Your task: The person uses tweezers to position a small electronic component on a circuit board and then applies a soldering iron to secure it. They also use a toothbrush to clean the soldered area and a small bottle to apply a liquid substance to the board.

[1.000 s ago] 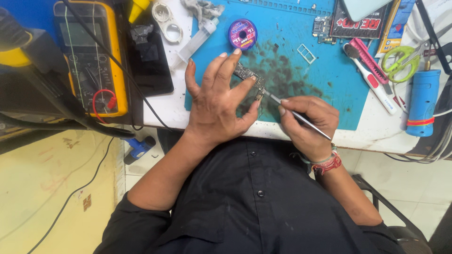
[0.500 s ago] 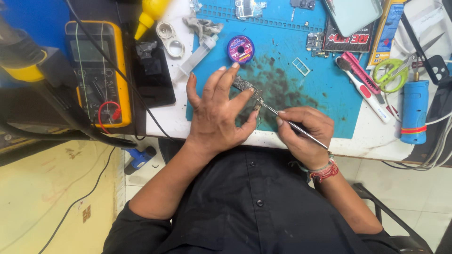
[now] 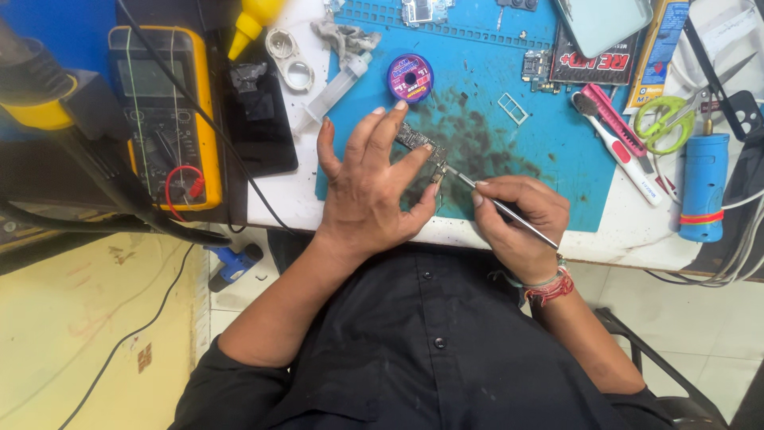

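- The small circuit board [image 3: 422, 151] lies near the middle of the frame on the blue work mat [image 3: 549, 159], its long axis running from upper left to lower right; most of it is hidden under fingers.
- The thin metal tool [image 3: 501, 209] slants from lower right up to upper left, its tip touching the board's lower-right end.
- The left hand [image 3: 370, 187] lies back-up over the board, fingers spread and half curled, pinning it by its edges.
- The right hand [image 3: 517, 219] is closed around the tool in a pen-like pinch, a red thread band at its wrist.
- A purple round spool [image 3: 410, 77] sits just above the left fingertips.
- A dark flat packet with a red label [image 3: 593, 64] lies at upper right on the mat.
- A yellow multimeter [image 3: 163, 119] lies at upper left, off the mat.
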